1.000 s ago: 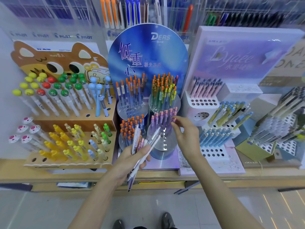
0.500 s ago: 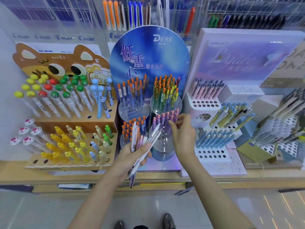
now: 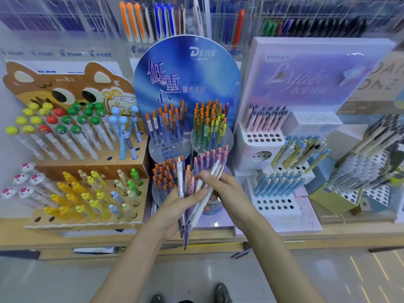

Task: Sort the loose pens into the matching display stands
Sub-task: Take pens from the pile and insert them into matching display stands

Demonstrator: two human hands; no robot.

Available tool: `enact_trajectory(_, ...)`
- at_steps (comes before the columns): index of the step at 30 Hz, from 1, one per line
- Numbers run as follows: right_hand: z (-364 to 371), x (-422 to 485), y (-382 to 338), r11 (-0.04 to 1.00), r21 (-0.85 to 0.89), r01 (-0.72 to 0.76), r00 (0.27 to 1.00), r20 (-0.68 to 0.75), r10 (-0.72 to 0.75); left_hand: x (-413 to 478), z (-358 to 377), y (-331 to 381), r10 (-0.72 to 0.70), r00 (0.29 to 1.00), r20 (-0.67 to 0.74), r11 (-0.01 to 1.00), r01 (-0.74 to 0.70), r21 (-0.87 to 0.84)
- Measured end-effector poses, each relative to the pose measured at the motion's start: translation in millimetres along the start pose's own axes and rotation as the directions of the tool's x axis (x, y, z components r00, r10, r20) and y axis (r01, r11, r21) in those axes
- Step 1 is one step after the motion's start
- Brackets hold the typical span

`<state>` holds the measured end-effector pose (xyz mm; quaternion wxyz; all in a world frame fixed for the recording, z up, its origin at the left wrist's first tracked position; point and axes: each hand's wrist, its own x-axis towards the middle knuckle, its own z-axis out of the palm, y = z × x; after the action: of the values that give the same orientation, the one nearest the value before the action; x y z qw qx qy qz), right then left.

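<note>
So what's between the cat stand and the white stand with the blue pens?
The round blue DERS stand, with clear cups of pens, in the head view. Before it the left hand holds the loose pens; the right hand pinches one.

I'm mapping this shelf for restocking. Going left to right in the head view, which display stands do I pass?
Cat stand → blue DERS stand → lilac Lyaée stand.

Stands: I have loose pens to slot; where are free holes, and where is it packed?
Free: holes before the pink pens, the white tier below the light-blue pens, front of the wooden stand. Packed: the orange-capped cup beside the loose pens.
</note>
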<state>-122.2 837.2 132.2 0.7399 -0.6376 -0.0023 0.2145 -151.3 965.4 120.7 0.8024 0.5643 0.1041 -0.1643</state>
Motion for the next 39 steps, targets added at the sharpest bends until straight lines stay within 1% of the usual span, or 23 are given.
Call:
enact_trajectory(6,-3.2,3.0,2.8,0.996,0.091,-0.012,0.998,-0.065,0.018,3.1,6.5,-3.2,-0.067,0.998,0.003,0.997,0.067,-0.045)
enact_trajectory(9,-4.5,7.0,5.5,0.99,0.134,0.031,0.995,-0.1,-0.017,4.7,2.7,-4.3,-0.063,0.998,-0.025,0.996,0.061,-0.064)
enact_trajectory(11,-8.6,11.2,4.5,0.971,0.224,0.084,0.983,-0.177,-0.044,5.3,-2.5,-5.2,-0.049,0.997,-0.062,0.997,0.046,-0.054)
enact_trajectory(14,-19.0,15.7,-3.3,0.902,0.401,0.159,0.961,-0.271,-0.049,6.5,-10.9,-5.6,-0.034,0.992,-0.124,0.999,0.033,-0.011)
enact_trajectory(15,-22.9,16.5,-5.7,0.885,0.426,0.19,0.953,-0.296,-0.062,7.3,-12.7,-5.9,-0.03,0.99,-0.135,1.0,0.03,0.0)
enact_trajectory(16,-26.9,17.0,-7.4,0.886,0.413,0.208,0.948,-0.309,-0.079,8.5,-14.6,-6.1,-0.03,0.989,-0.144,0.999,0.032,0.017)
enact_trajectory(18,-31.1,16.7,-9.4,0.928,0.306,0.211,0.945,-0.306,-0.114,9.3,-16.9,-4.4,-0.012,0.99,-0.139,0.998,0.021,0.066)
enact_trajectory(20,-31.2,14.9,-8.7,0.963,0.187,0.192,0.952,-0.273,-0.137,10.0,-18.0,-2.1,0.021,0.994,-0.109,0.996,-0.011,0.089)
enact_trajectory(22,-28.7,13.0,-5.1,0.981,0.116,0.158,0.963,-0.237,-0.127,9.8,-18.3,-0.2,0.029,0.997,-0.078,0.996,-0.023,0.085)
enact_trajectory(28,-12.3,12.2,-3.8,0.991,-0.091,0.097,0.989,-0.106,-0.106,8.6,-18.7,3.5,-0.05,0.998,0.039,0.998,0.048,0.029)
enact_trajectory(30,-6.9,14.7,-6.3,0.987,-0.123,0.101,0.993,-0.053,-0.108,9.5,-19.5,3.5,-0.087,0.993,0.083,0.996,0.089,-0.022)
enact_trajectory(32,-2.5,17.1,-8.0,0.984,-0.156,0.091,0.995,-0.024,-0.096,10.2,-22.7,2.2,-0.098,0.99,0.104,0.995,0.101,-0.026)
enact_trajectory(34,0.7,18.2,-7.8,0.985,-0.155,0.071,0.997,-0.014,-0.074,9.8,-26.1,0.7,-0.074,0.991,0.109,0.997,0.071,0.028)
enact_trajectory(37,2.1,18.5,-6.0,0.993,-0.108,0.045,0.999,-0.007,-0.046,5.8,-30.3,-0.7,-0.031,0.991,0.132,1.0,0.03,0.008)
enact_trajectory(39,2.9,17.4,-7.3,0.992,-0.121,0.019,1.0,-0.007,-0.02,3.5,-32.8,-1.8,-0.023,0.986,0.166,1.0,0.02,0.019)
